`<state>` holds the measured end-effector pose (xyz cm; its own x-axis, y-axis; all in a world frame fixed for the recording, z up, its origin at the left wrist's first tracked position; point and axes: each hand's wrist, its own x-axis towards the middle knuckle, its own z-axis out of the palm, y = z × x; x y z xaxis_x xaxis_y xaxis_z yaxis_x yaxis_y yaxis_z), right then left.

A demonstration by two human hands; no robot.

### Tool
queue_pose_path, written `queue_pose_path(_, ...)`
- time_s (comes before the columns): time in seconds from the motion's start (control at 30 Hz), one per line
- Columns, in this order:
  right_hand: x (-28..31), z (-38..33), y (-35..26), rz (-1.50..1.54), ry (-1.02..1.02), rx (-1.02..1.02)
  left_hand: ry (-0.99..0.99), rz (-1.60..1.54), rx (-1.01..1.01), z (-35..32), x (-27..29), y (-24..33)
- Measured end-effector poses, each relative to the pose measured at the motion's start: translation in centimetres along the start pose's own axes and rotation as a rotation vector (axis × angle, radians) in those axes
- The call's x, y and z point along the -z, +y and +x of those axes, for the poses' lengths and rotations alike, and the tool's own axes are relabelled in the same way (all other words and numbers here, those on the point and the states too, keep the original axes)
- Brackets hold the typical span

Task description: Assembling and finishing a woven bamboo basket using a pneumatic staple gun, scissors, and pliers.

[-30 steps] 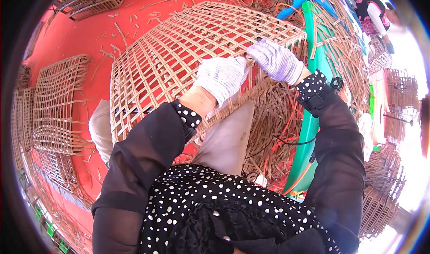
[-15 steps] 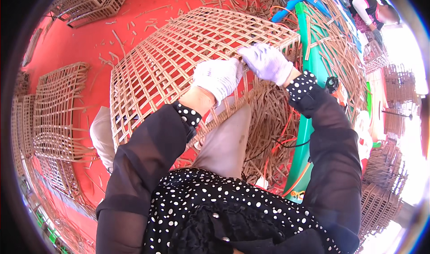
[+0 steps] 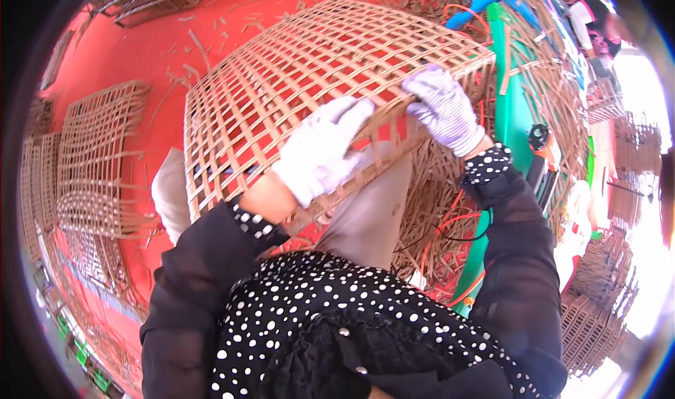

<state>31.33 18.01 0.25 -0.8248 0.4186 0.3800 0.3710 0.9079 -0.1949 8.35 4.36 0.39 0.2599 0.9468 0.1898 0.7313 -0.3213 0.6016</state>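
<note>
1. Left hand (image 3: pixel 320 153) pressed flat, fingers open, on woven lattice panel (image 3: pixel 295 82).
2. Right hand (image 3: pixel 443 107) gripped panel's near edge, seemingly.
3. Open red floor (image 3: pixel 140 54) beyond left hand.

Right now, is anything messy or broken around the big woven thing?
Yes. Short broken strips lie scattered across the red floor, and loose strips are heaped in a tangle under the right hand. The woven lattice panel under the left hand looks whole.
</note>
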Motion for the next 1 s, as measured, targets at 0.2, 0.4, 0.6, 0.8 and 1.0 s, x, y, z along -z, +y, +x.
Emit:
queue_pose_path(0.2, 0.3, 3.0, -4.7, 0.182, -0.061, 0.031, -0.028, 0.025, 0.331, -8.2, 5.3, -0.4)
queue_pose_path(0.4, -1.7, 3.8, -7.5, 0.002, -0.104, 0.292, 0.146, 0.291, 0.188, -8.1, 3.6, 0.6)
queue_pose_path(0.6, -1.8, 4.7, -8.3, -0.147, -0.253, 0.342, 0.059, 0.33, 0.114, -7.9, 3.9, 0.2)
queue_pose_path(0.8, -2.4, 5.5, -8.4, -0.376, -0.252, 0.552, 0.049, 0.454, -0.001, -7.7, 2.7, -0.9)
queue_pose_path(1.0, -3.2, 5.4, -9.3, -0.367, -0.251, 0.351, 0.117, 0.406, 0.161, -6.9, 2.7, -0.4)
